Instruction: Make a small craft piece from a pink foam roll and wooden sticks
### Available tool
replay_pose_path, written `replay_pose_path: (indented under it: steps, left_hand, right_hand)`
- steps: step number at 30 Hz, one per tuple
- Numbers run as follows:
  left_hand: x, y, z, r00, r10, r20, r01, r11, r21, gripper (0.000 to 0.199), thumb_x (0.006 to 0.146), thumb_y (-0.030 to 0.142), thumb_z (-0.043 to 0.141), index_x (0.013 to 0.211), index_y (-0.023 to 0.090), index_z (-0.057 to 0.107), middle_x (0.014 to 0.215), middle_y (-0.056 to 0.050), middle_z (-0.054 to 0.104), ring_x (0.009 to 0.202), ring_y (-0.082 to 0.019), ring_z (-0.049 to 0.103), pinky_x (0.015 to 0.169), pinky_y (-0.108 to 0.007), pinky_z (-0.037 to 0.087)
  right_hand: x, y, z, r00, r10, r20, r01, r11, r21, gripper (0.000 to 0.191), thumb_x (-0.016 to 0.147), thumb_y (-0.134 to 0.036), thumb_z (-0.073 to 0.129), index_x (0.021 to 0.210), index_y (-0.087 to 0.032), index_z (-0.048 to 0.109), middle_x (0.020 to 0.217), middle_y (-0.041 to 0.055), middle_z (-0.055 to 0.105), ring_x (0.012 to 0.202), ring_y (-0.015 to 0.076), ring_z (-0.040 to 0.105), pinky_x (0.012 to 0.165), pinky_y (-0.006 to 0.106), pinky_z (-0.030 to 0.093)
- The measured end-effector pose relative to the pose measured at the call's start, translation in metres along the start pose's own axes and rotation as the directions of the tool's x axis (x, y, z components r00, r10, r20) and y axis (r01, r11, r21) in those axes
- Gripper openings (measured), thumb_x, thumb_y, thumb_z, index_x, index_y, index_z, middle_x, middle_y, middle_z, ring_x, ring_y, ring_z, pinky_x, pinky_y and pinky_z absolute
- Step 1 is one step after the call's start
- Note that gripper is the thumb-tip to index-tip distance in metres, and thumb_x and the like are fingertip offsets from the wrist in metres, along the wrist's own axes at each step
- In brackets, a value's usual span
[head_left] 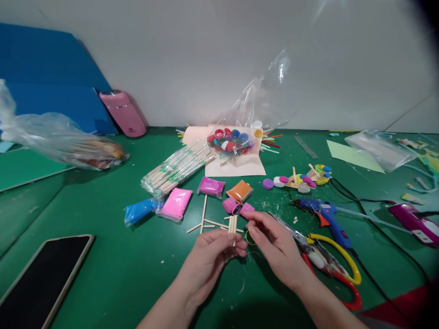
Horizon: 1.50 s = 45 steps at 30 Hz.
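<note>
My left hand pinches a small bundle of short wooden sticks, held upright side by side between thumb and fingers. Close on its right, my right hand has thumb and fingers curled together. A thin yellow-green loop shows below those fingertips; whether they grip it I cannot tell. Behind the bundle are pink bottle caps. More loose sticks lie to the left of the bundle. Scissors with red and yellow handles lie beside my right forearm.
A blue hot glue gun with a cord lies right. Behind are bagged wooden sticks, a bag of bottle caps, clay packets and a cap-and-stick model. A phone and pink flask are left.
</note>
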<state>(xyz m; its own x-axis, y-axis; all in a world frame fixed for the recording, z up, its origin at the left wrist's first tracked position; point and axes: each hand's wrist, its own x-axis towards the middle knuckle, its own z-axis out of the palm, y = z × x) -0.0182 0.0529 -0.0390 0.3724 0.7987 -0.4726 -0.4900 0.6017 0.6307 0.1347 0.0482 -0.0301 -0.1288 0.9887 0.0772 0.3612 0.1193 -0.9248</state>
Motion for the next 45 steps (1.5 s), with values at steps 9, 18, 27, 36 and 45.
replay_pose_path:
  steps: [9,18,27,36,45]
  left_hand:
    - [-0.004,0.001,0.004,0.994,0.051,0.092,-0.058,0.995,0.077,0.015,0.073,0.017,0.059,0.065,0.008,0.068,0.062,-0.008,0.065,0.062,-0.015,0.056,0.066,-0.029,0.043]
    - [-0.002,-0.004,0.000,0.993,0.017,0.115,-0.025,0.997,0.072,0.015,0.073,0.018,0.059,0.066,0.008,0.067,0.064,-0.007,0.065,0.059,-0.014,0.057,0.064,-0.028,0.042]
    - [-0.002,-0.001,0.002,0.988,0.058,0.145,-0.068,0.995,0.066,0.013,0.074,0.017,0.058,0.068,0.010,0.066,0.062,-0.005,0.063,0.055,-0.013,0.056,0.061,-0.026,0.042]
    - [-0.001,-0.003,-0.001,0.984,0.132,0.120,-0.157,0.959,0.234,0.013,0.073,0.019,0.060,0.075,0.010,0.069,0.058,-0.004,0.063,0.056,-0.012,0.054,0.060,-0.025,0.040]
    - [0.001,-0.001,0.001,0.998,0.060,0.024,-0.064,0.973,0.223,0.015,0.073,0.023,0.060,0.068,0.009,0.066,0.063,-0.005,0.064,0.052,-0.010,0.055,0.058,-0.024,0.042]
  right_hand:
    - [0.016,-0.013,0.008,0.967,0.152,0.204,-0.204,0.943,0.262,0.019,0.077,-0.035,0.054,0.069,-0.018,0.053,0.052,-0.0055,0.052,0.045,0.0088,0.051,0.045,0.020,0.040]
    - [0.019,-0.008,0.015,0.960,0.209,0.187,-0.258,0.922,0.289,0.023,0.077,-0.032,0.055,0.060,-0.018,0.047,0.042,-0.0076,0.047,0.035,0.0072,0.047,0.036,0.018,0.034]
    - [0.015,-0.013,0.014,0.978,0.154,0.142,-0.182,0.960,0.213,0.019,0.078,-0.028,0.054,0.063,-0.017,0.051,0.043,-0.0078,0.044,0.038,0.0061,0.045,0.039,0.017,0.032]
    - [0.006,-0.012,0.002,0.995,-0.006,0.100,0.013,0.997,-0.073,0.016,0.077,-0.032,0.056,0.082,-0.018,0.062,0.065,-0.0021,0.048,0.053,0.0090,0.044,0.047,0.019,0.035]
    - [-0.050,0.026,-0.071,0.991,0.076,-0.114,-0.122,0.868,-0.481,0.016,0.082,-0.026,0.044,0.096,-0.023,0.050,0.083,0.0025,0.052,0.074,0.0155,0.054,0.065,0.026,0.045]
